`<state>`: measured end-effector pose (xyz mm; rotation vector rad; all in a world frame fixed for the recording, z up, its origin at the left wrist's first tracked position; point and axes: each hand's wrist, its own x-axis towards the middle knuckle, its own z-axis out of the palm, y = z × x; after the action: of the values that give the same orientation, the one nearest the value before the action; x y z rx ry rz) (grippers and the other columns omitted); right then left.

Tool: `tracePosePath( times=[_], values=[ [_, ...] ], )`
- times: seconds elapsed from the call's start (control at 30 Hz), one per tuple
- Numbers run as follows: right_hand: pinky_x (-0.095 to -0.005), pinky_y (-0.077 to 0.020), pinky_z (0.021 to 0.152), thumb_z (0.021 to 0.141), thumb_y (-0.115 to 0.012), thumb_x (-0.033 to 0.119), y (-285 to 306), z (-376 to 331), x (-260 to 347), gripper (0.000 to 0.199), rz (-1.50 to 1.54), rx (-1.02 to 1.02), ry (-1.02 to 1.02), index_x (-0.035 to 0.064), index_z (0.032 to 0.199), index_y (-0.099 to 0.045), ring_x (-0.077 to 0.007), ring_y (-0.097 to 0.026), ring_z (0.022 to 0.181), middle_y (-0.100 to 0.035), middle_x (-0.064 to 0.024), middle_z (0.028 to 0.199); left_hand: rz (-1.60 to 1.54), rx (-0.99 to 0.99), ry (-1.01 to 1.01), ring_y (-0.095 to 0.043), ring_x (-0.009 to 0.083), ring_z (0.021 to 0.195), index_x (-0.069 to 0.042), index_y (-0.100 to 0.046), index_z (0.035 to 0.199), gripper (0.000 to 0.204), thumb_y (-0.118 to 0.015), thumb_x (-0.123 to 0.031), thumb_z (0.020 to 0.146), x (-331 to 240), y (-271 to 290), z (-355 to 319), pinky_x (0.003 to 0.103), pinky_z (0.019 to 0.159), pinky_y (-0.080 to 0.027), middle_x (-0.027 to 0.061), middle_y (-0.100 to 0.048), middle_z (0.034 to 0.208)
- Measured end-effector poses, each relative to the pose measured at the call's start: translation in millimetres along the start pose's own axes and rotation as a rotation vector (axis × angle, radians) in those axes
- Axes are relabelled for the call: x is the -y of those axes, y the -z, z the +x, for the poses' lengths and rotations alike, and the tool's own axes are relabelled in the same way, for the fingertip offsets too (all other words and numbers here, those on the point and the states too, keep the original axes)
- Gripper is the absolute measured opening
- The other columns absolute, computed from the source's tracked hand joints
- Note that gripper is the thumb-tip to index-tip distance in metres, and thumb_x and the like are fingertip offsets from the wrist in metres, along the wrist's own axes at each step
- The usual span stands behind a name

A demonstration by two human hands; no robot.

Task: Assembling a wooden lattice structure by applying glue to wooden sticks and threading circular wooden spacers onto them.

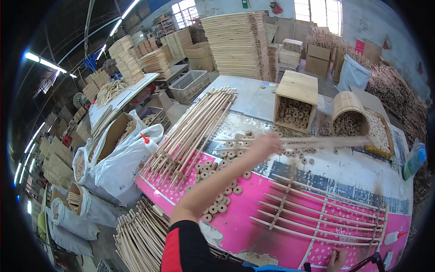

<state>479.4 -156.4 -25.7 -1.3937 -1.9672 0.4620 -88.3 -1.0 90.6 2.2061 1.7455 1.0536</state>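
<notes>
My left hand [268,143], blurred by motion, closes around a few thin wooden rods [326,143] above the middle of the table. Their ends stick out on both sides of the fist. In front lies a ladder-like wooden frame [317,220], several long dowels set through a dark crossbar near the left end and others at the right. My right hand [335,260] rests low at the table's front edge beside this frame, fingers curled; what they hold, if anything, is hidden. Loose wooden rings [222,207] with center holes lie left of the frame.
Bundled wooden racks [195,131] lie at the table's left. A wooden box [297,88] and a round wooden tub [350,115] hold rings; a tray [379,131] holds small pale pieces. A red-tipped white bottle [393,237] lies right. White sacks [115,179] stand left of the table.
</notes>
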Motion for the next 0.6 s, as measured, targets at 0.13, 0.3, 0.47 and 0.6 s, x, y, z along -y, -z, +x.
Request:
tracePosePath(
  times=[0.13,0.3,0.47,0.6],
  values=[
    [-0.042,-0.0502,0.085,0.096,-0.065,0.011,1.2,-2.1,-0.6,0.014,-0.025,-0.025,-0.027,0.0061,0.106,-0.074,-0.031,-0.065,0.09,-0.071,-0.0139,0.096,0.0,-0.158,0.346,-0.062,0.0231,0.091,-0.005,-0.075,0.098,0.009,-0.073,-0.01,0.092,42.3,131.8,-39.8,0.032,0.078,-0.054,0.0096,-0.063,0.102],
    [-0.0423,-0.0495,0.088,0.096,-0.066,0.014,-9.8,-8.1,-22.8,0.017,0.036,-0.022,-0.018,0.0076,0.109,-0.074,-0.0316,-0.064,0.091,-0.071,-0.0128,0.098,0.499,-0.431,0.451,-0.065,0.0337,0.09,-0.007,-0.077,0.091,0.013,-0.075,-0.019,0.086,135.1,224.8,-124.5,0.044,0.079,-0.051,0.0154,-0.065,0.094],
    [-0.042,-0.0488,0.087,0.096,-0.065,0.015,-15.3,-33.7,-62.6,0.016,-0.118,-0.041,-0.065,0.0071,0.106,-0.074,-0.0311,-0.063,0.091,-0.071,-0.0127,0.097,0.669,-0.401,0.733,-0.063,0.0371,0.097,-0.01,-0.078,0.091,0.019,-0.075,-0.027,0.082,235.0,243.0,-185.0,0.048,0.088,-0.05,0.0172,-0.064,0.1],
    [-0.0401,-0.0501,0.084,0.096,-0.065,0.012,-17.9,-50.6,-82.8,0.014,-0.167,-0.09,-0.09,0.0055,0.105,-0.073,-0.029,-0.063,0.089,-0.07,-0.013,0.097,0.645,-0.345,0.914,-0.065,0.0378,0.1,-0.011,-0.078,0.095,0.022,-0.075,-0.029,0.084,269.3,232.4,-186.8,0.048,0.088,-0.051,0.0188,-0.064,0.104]
  ],
)
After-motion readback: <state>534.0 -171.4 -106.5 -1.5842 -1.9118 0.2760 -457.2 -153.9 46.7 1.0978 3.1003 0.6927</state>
